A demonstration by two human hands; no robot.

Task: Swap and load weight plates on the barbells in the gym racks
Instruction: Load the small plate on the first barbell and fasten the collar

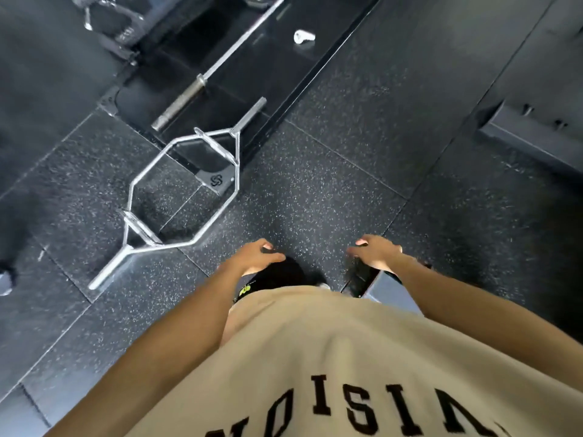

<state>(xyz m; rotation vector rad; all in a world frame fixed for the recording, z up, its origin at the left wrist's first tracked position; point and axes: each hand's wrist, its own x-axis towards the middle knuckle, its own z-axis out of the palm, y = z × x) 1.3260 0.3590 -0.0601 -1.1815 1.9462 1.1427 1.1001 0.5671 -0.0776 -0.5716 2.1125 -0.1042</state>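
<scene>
Above speckled black rubber floor (pixel 315 190), left hand (pixel 258 255) and right hand (pixel 377 252) hang loosely curled, each grip empty; bare chrome straight barbell (pixel 202 82) awaits plates.

One straight barbell (pixel 202 81), one hex bar (pixel 176 197), one white clip (pixel 303 36) (blurred), two hands.

Top: beige T-shirt (pixel 347 357), short-sleeved
Lettering: dark brown block capitals across chest, partly cut off
Lower garment: black shorts (pixel 274 282), small yellow-green mark
Forearms: bare
</scene>
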